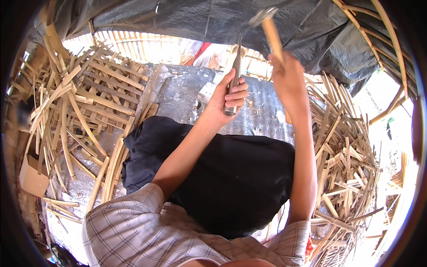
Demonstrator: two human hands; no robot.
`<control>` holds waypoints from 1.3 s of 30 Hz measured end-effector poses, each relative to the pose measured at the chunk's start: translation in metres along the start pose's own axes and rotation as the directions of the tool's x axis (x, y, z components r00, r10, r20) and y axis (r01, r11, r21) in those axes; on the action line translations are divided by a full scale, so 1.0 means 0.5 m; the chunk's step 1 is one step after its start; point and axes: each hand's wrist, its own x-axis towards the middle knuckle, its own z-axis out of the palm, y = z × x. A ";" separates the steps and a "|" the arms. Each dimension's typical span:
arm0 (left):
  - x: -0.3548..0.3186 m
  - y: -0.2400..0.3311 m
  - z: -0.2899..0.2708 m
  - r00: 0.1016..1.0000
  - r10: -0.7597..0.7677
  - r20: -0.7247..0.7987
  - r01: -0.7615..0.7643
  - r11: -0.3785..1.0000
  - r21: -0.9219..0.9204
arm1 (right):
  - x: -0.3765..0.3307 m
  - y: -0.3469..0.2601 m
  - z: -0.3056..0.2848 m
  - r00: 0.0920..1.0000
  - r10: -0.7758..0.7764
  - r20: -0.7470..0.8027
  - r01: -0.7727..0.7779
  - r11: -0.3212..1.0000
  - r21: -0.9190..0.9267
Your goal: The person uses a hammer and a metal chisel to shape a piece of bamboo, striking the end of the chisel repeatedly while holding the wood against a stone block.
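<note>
metal tool gripped in one hand, hammer in the other

smooth, grey and tapered, the metal tool sits in the left hand, in front of the person, its narrow point facing away and its blunt end facing back. the left fingers are wrapped around it. the right hand is closed round the hammer's pale wooden handle; the blurred metal head is apart from the tool.

soft black cloth covers the lap, beneath forearms that emerge from a pale checked shirt. beyond it lies a worn grey-blue surface, scuffed and flecked with white. flat, pale wooden strips are piled on the left, some crossing like lattice; a tangled heap of slivers lies on the right. a brown cardboard box is at far left. creased black sheeting hangs across the top, near a bright slatted wall and curved poles.
</note>
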 end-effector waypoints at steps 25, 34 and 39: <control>-0.015 0.015 -0.001 0.999 -0.032 -0.033 0.031 0.999 -0.028 | -0.004 -0.016 0.060 0.975 -0.103 0.196 0.130 0.983 -0.128; -0.012 0.018 0.004 0.996 -0.005 -0.086 0.001 0.999 -0.054 | -0.025 0.023 0.082 0.967 -0.157 0.202 0.212 0.934 -0.289; -0.019 0.018 -0.001 0.999 0.011 -0.037 -0.011 1.000 -0.011 | -0.018 -0.073 0.022 1.000 -0.007 0.016 0.009 0.996 -0.086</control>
